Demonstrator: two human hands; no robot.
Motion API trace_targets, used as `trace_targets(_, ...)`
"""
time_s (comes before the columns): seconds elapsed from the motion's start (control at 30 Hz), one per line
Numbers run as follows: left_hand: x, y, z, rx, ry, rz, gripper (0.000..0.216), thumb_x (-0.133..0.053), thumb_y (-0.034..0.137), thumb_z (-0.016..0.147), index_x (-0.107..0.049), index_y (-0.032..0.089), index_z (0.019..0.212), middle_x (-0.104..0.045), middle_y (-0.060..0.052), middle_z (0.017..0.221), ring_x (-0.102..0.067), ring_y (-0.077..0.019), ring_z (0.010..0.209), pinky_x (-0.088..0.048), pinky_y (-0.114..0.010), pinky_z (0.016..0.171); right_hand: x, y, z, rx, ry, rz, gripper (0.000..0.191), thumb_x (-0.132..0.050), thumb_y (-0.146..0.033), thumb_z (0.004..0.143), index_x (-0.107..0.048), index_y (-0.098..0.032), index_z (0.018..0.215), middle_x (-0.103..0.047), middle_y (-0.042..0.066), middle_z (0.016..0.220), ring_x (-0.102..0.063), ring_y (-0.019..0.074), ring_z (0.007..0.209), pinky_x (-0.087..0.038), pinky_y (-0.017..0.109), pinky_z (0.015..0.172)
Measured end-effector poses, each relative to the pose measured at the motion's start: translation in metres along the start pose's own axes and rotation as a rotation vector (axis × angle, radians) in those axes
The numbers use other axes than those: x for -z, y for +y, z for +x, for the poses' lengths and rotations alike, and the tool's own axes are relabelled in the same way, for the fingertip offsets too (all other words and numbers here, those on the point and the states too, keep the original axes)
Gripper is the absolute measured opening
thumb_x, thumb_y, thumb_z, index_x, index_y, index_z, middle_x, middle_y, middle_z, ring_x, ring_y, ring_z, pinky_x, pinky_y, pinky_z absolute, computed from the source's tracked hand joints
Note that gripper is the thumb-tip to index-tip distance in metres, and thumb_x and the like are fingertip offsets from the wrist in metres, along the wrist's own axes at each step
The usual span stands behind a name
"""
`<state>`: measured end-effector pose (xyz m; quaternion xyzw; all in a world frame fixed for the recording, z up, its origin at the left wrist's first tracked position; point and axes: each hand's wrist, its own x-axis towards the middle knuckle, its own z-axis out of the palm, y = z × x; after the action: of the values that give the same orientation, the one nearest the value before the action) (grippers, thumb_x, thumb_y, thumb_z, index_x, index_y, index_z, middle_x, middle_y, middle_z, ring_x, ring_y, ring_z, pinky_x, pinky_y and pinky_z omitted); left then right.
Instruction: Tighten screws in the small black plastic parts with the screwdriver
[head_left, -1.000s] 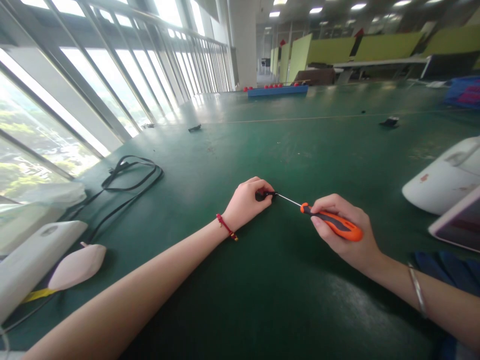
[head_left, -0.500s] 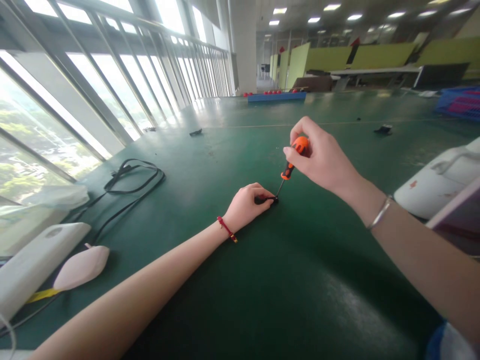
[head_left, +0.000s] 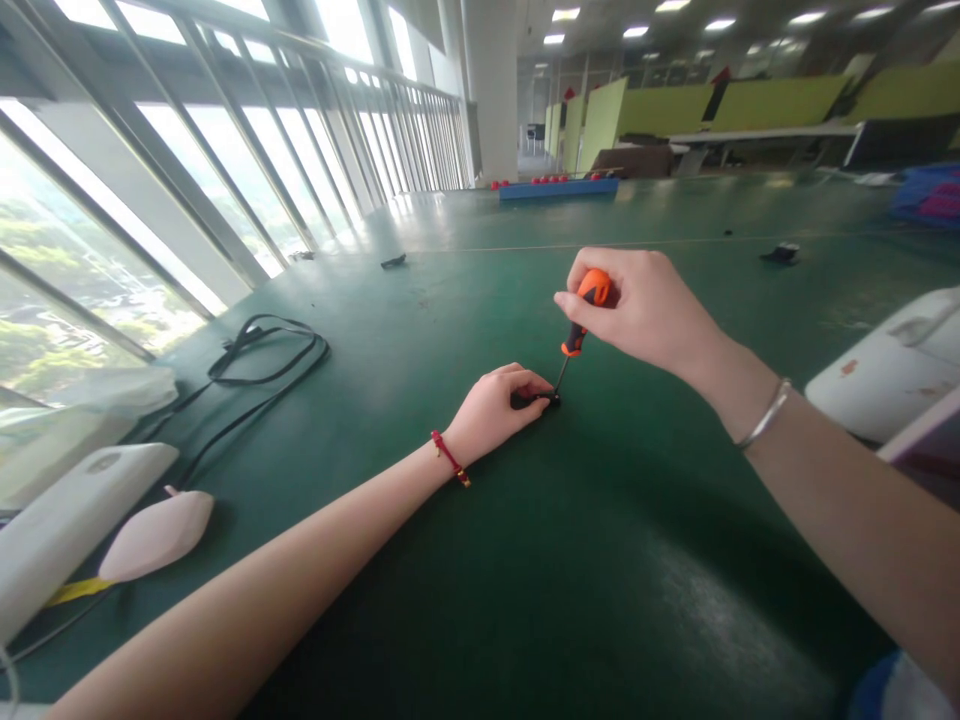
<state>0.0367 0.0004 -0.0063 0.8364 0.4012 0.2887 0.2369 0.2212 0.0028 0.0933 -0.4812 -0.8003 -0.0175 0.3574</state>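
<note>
My right hand [head_left: 637, 305] grips the orange and black handle of a screwdriver [head_left: 575, 335], thumb and fingers around its upper end. The thin metal shaft slants down, and its tip meets a small black part [head_left: 553, 398] on the green tabletop. Pinching that part from the left is my left hand [head_left: 499, 405], resting on the table with thumb and fingers closed. Most of the black part is hidden by the fingers, so its kind cannot be made out.
A black cable [head_left: 270, 370] lies looped on the left, near a pale pink case [head_left: 157, 535] and a white power strip-like block [head_left: 90, 510]. At right stands a white container [head_left: 885, 365]. A blue tray [head_left: 559, 189] with red pieces sits at the far edge. Small black pieces [head_left: 781, 254] lie farther back.
My right hand has shifted its grip, its knuckles turning over the screwdriver handle. The screwdriver tip stays at the black part. My left hand keeps its hold, and the view has moved slightly.
</note>
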Motion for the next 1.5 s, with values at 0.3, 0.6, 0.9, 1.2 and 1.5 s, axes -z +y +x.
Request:
trace_targets(0.3,0.0,0.001,-0.001,-0.019,-0.005,0.003,0.018,-0.058,0.02,0.081,-0.072,0.019,0.092,-0.063,-0.003,0.088,-0.06,-0.0131,0.078,-0.05,-0.026,0.074,0.002,0.002,0.0,-0.049,0.085,0.07,0.016,-0.061,-0.026,0.075,-0.051,-0.021,0.063,-0.051,-0.001,0.058,-0.042,0.0118,0.052,-0.033,0.029,0.049)
trace_targets(0.6,0.001,0.0,0.0,-0.017,-0.016,0.012,0.019,-0.059,0.018,0.079,-0.071,0.019,0.093,-0.063,-0.003,0.088,-0.06,-0.0136,0.078,-0.051,-0.026,0.074,0.001,0.0,-0.002,-0.058,0.035,0.108,0.013,-0.061,-0.018,0.07,-0.049,-0.022,0.074,-0.047,-0.004,0.057,-0.038,0.0097,0.048,-0.029,0.026,0.046)
trace_targets(0.9,-0.001,-0.003,0.0,-0.016,0.001,0.006,0.02,-0.06,0.018,0.077,-0.069,0.016,0.095,-0.063,-0.004,0.089,-0.06,-0.0142,0.08,-0.051,-0.027,0.076,0.022,-0.001,0.002,-0.12,-0.115,0.003,0.023,-0.055,-0.035,0.084,-0.058,-0.021,0.065,-0.044,-0.003,0.048,-0.031,0.0077,0.042,-0.024,0.027,0.045)
trace_targets(1.2,0.0,-0.002,0.0,-0.015,-0.016,0.002,0.018,-0.06,0.018,0.078,-0.07,0.017,0.093,-0.063,-0.004,0.089,-0.06,-0.014,0.08,-0.051,-0.026,0.076,0.025,-0.004,0.002,-0.101,-0.171,-0.089,0.028,-0.051,-0.037,0.086,-0.056,-0.02,0.064,-0.042,-0.003,0.048,-0.031,0.0074,0.042,-0.023,0.027,0.046)
trace_targets(1.5,-0.001,-0.002,0.001,-0.019,-0.027,0.022,0.018,-0.06,0.018,0.078,-0.07,0.017,0.092,-0.063,-0.004,0.089,-0.06,-0.0139,0.08,-0.05,-0.026,0.075,0.034,-0.01,0.0,-0.101,-0.263,-0.133,0.032,-0.042,-0.041,0.087,-0.06,-0.02,0.071,-0.049,-0.001,0.054,-0.036,0.0092,0.046,-0.027,0.03,0.05)
